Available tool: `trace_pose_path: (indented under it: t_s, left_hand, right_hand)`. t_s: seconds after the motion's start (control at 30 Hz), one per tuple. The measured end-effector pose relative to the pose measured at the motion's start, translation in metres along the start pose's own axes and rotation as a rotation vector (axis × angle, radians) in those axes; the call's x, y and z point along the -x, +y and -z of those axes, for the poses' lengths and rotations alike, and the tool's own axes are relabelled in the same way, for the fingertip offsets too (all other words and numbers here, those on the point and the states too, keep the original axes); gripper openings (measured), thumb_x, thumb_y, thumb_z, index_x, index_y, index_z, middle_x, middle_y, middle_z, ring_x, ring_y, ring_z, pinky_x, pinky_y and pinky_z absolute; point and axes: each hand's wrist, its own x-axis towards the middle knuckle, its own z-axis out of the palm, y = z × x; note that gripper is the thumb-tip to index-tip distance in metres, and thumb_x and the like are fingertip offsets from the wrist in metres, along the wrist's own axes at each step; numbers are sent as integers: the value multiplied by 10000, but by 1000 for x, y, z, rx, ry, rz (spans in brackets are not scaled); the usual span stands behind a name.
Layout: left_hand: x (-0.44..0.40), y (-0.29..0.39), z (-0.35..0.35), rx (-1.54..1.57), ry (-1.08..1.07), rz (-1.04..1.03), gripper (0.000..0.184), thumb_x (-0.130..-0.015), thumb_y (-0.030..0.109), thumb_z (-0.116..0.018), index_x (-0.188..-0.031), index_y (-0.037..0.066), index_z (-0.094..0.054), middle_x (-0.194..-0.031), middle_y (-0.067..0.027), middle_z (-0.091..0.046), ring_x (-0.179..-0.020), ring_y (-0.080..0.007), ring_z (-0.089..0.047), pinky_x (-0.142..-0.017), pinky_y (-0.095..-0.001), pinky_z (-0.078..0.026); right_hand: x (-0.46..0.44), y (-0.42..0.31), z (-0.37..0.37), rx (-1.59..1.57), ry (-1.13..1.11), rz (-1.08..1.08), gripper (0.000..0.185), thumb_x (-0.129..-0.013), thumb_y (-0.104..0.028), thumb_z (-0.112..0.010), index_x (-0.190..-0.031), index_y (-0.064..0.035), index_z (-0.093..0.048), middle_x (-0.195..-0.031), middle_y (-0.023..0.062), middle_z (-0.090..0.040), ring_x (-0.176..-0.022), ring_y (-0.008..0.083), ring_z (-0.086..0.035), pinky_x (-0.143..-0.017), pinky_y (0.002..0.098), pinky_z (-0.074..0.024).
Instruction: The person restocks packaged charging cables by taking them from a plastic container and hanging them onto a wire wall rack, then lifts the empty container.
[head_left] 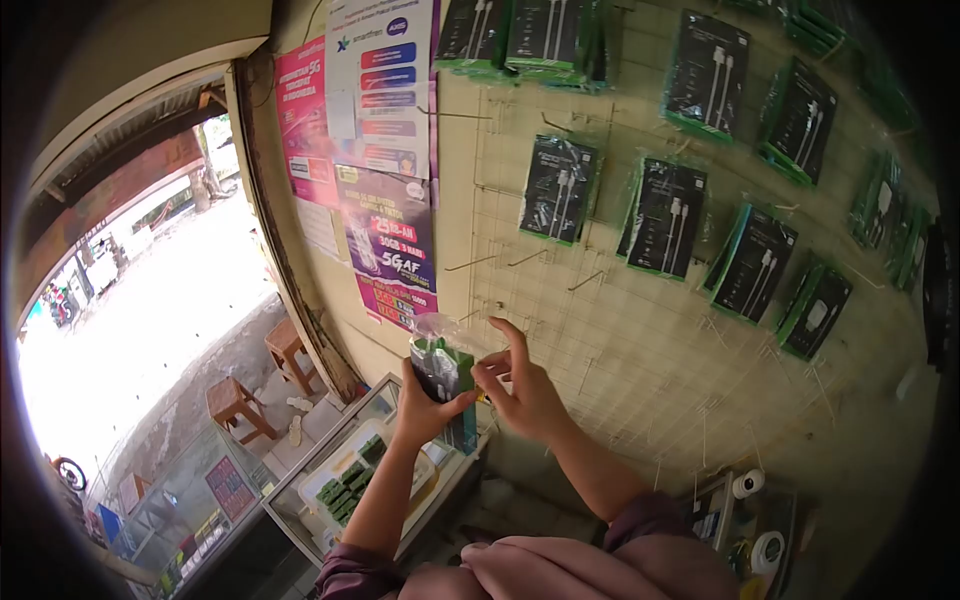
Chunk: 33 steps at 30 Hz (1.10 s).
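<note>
In front of me, low against the wall, my left hand (pixel 425 405) grips a stack of cable boxes (pixel 437 370). The boxes are black and green, in clear plastic that sticks up loosely above them. My left thumb lies across the near side. Just to the right, my right hand (pixel 525 395) has its index finger raised and bent. Its thumb and another finger come together at the stack's right edge; what they pinch there, perhaps the plastic, is too small to tell.
A wire grid (pixel 600 330) with metal hooks covers the wall; packaged cables (pixel 665 215) hang from several. Posters (pixel 385 225) are on the left. Below stands a glass display case (pixel 285 500) with a tray of green packs (pixel 350 480). Wooden stools (pixel 235 405) stand by the doorway.
</note>
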Motion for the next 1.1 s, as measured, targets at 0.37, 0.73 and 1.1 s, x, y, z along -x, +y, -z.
trace_pose_path:
  t_s: [0.37, 0.73, 1.1]
  left_hand:
    - [-44, 65, -46, 515, 85, -264, 374, -959, -81, -531, -1232, 76, -329, -1070, -137, -608, -1022, -183, -595, -932, -307, -450]
    - [-54, 117, -35, 214, -142, -285, 168, -966, -39, -536, -1094, -19, -644, -1057, -103, -667, -1020, -151, -637, -906, -279, -485]
    - [-84, 171, -23, -196, -112, -413, 248, -834, 4, -725, -1080, 32, -713, -938, -98, -665, -894, -177, -677, -816, -303, -530]
  right_hand:
    - [-16, 2, 41, -200, 64, 180, 610, -977, -66, -597, -1500, -112, -287, -1016, 121, -672, -932, 182, -658, -759, 292, -513]
    - [-36, 4, 65, -265, 64, 240, 430, -920, -18, -672, -1332, -44, -551, -1026, 49, -688, -928, 115, -643, -862, 281, -492]
    - [-73, -35, 98, 325, 260, 512, 97, -836, -118, -756, -877, -30, -742, -792, 86, -607, -732, 248, -614, -680, 365, -476]
